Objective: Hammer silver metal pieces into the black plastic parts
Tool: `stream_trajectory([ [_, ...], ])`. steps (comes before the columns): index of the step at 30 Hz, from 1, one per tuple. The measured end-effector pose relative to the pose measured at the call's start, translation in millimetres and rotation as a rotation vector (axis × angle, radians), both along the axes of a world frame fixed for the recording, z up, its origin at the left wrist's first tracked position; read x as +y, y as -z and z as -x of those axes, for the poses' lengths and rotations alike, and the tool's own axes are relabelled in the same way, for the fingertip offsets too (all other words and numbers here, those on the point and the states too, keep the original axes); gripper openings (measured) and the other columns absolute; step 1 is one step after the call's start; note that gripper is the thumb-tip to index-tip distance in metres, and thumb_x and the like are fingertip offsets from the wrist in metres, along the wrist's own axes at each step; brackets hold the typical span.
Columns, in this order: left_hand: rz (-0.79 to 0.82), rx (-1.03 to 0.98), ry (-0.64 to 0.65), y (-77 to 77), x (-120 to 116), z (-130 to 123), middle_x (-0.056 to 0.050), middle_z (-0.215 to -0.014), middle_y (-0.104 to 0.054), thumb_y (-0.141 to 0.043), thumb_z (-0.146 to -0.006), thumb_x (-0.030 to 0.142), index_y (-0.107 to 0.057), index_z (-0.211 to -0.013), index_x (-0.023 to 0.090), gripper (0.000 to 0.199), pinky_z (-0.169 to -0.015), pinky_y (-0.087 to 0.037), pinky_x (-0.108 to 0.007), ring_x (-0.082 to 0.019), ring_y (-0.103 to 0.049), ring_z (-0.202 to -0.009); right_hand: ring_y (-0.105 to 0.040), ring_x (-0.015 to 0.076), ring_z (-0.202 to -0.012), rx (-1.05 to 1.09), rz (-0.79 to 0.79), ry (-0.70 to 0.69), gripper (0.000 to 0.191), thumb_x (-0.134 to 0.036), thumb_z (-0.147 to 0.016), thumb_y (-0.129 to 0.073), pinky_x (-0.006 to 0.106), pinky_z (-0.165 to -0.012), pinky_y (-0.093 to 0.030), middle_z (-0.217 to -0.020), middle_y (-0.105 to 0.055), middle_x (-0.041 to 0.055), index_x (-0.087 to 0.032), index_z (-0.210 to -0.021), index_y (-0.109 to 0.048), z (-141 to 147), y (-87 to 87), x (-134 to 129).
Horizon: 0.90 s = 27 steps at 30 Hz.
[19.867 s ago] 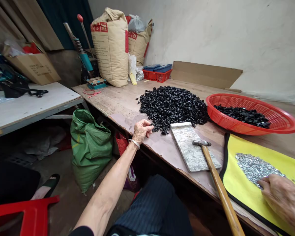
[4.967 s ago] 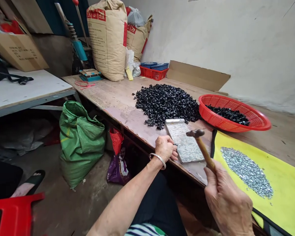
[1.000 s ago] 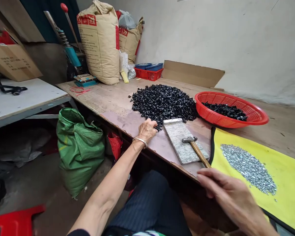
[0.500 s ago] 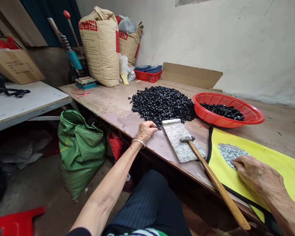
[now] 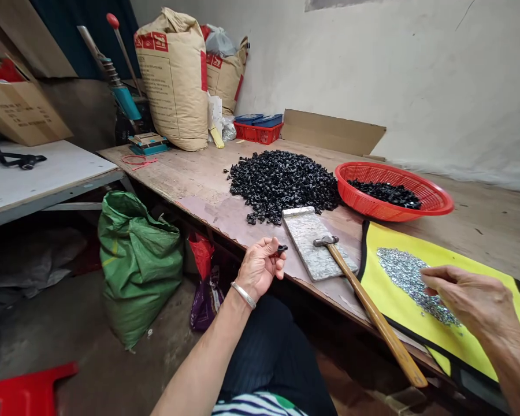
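Observation:
Between the thumb and fingers of my left hand (image 5: 257,266) is a small black plastic part (image 5: 282,249), held up just off the table edge. Behind it lies a heap of similar black parts (image 5: 286,182). My right hand (image 5: 476,300) hovers over small shiny metal pieces (image 5: 401,274) spread on a yellow cloth (image 5: 481,260) with black edging. Its thumb and forefinger are pinched together; whatever sits between them is hidden. A hammer (image 5: 375,306) rests with its head on a grey stone-like slab (image 5: 305,251), its wooden handle reaching past the table's front edge.
A red plastic basket (image 5: 437,199) with more black parts stands at the back right. Farther left are a large paper sack (image 5: 173,86) and a teal hand press (image 5: 127,104). A green woven bag (image 5: 138,266) sits on the floor beside the table.
My left hand has drawn back from the heap toward me and turned palm up, with a black part now showing in its fingers. My right hand has lifted slightly from the metal pieces.

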<state>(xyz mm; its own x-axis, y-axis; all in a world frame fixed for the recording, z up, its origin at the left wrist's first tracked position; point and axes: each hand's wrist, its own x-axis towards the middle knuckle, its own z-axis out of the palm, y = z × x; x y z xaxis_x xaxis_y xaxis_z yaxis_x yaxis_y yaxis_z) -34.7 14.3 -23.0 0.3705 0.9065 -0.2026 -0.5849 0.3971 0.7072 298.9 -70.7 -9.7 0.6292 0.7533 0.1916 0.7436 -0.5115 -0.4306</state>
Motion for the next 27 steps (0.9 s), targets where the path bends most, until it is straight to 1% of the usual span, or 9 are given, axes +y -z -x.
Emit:
stream_trajectory([
  [2, 0.010, -0.048, 0.011, 0.6, -11.6, -1.4, 0.001, -0.054, -0.057, -0.078, -0.059, 0.040, -0.049, -0.069, 0.016, 0.039, -0.028, -0.035, -0.016, -0.007, -0.045, -0.037, -0.060, 0.0210, -0.052, 0.159, -0.020, 0.093, 0.024, -0.035, -0.057, -0.056, 0.029, -0.046, -0.041, -0.052, -0.065, 0.0026, -0.022, -0.073, -0.068, 11.1, -9.3, -3.1],
  [4, 0.006, -0.077, 0.033, 1.5, -21.0, -2.3, 0.001, -0.054, -0.056, -0.079, -0.059, 0.039, -0.050, -0.068, 0.016, 0.038, -0.027, -0.036, -0.016, -0.007, -0.046, -0.037, -0.058, 0.0198, -0.053, 0.298, -0.103, 0.117, 0.023, -0.033, -0.059, -0.059, 0.029, -0.046, -0.040, -0.057, -0.066, 0.0057, -0.019, -0.076, -0.068, 28.4, -18.2, -7.1],
  [8, 0.023, -0.125, 0.040, 2.5, -32.2, -2.1, 0.000, -0.056, -0.058, -0.078, -0.060, 0.036, -0.053, -0.069, 0.015, 0.034, -0.028, -0.036, -0.016, -0.007, -0.047, -0.039, -0.052, 0.0138, -0.048, 0.471, -0.369, -0.049, 0.021, -0.034, -0.059, -0.067, 0.029, -0.048, -0.041, -0.061, -0.064, 0.0043, -0.018, -0.072, -0.067, 72.5, -28.7, -17.8],
  [10, 0.045, -0.141, 0.030, 2.8, -35.0, -1.1, -0.001, -0.056, -0.059, -0.078, -0.061, 0.035, -0.055, -0.069, 0.015, 0.032, -0.028, -0.035, -0.016, -0.008, -0.047, -0.039, -0.051, 0.0128, -0.048, 0.511, -0.430, -0.121, 0.021, -0.034, -0.057, -0.071, 0.028, -0.049, -0.042, -0.060, -0.064, 0.0024, -0.018, -0.069, -0.067, 95.1, -30.9, -23.2],
  [12, 0.065, -0.152, 0.024, 3.2, -37.0, 0.2, -0.001, -0.056, -0.059, -0.078, -0.061, 0.032, -0.056, -0.070, 0.015, 0.030, -0.028, -0.036, -0.016, -0.008, -0.047, -0.039, -0.053, 0.0127, -0.049, 0.608, -0.449, -0.152, 0.021, -0.032, -0.055, -0.075, 0.027, -0.050, -0.044, -0.059, -0.064, 0.0018, -0.018, -0.069, -0.069, 115.3, -31.2, -27.4],
  [14, 0.085, -0.158, 0.021, 3.4, -39.3, 1.2, -0.001, -0.057, -0.060, -0.078, -0.062, 0.030, -0.056, -0.070, 0.015, 0.027, -0.029, -0.037, -0.016, -0.008, -0.048, -0.040, -0.055, 0.0132, -0.049, 0.790, -0.449, -0.181, 0.023, -0.031, -0.052, -0.079, 0.026, -0.048, -0.045, -0.059, -0.065, 0.0022, -0.017, -0.068, -0.069, 131.6, -29.1, -29.4],
  [18, 0.113, -0.153, -0.006, 0.9, -45.8, 1.8, -0.001, -0.060, -0.061, -0.078, -0.059, 0.023, -0.058, -0.066, 0.013, 0.024, -0.033, -0.042, -0.016, -0.009, -0.053, -0.046, -0.053, 0.0120, -0.042, 1.091, -0.385, -0.297, 0.025, -0.030, -0.053, -0.080, 0.023, -0.039, -0.040, -0.056, -0.064, 0.0036, -0.015, -0.069, -0.068, 153.3, -20.3, -28.0],
  [22, 0.030, -0.072, -0.041, -7.3, -55.2, 0.8, 0.000, -0.062, -0.061, -0.079, -0.054, 0.016, -0.060, -0.065, 0.013, 0.023, -0.046, -0.054, -0.026, -0.013, -0.061, -0.053, -0.051, 0.0098, -0.040, 1.178, -0.368, -0.410, 0.020, -0.028, -0.060, -0.077, 0.022, -0.040, -0.039, -0.054, -0.063, 0.0032, -0.015, -0.070, -0.067, 171.1, -14.7, -26.3],
  [27, -0.161, 0.164, -0.189, -16.9, -64.7, -1.4, 0.001, -0.064, -0.063, -0.076, -0.052, 0.009, -0.063, -0.066, 0.012, 0.019, -0.041, -0.050, -0.022, -0.012, -0.060, -0.043, -0.049, 0.0089, -0.043, 1.231, -0.373, -0.488, 0.015, -0.028, -0.068, -0.072, 0.021, -0.041, -0.036, -0.056, -0.061, 0.0001, -0.016, -0.074, -0.064, 191.6, -10.9, -24.4],
])
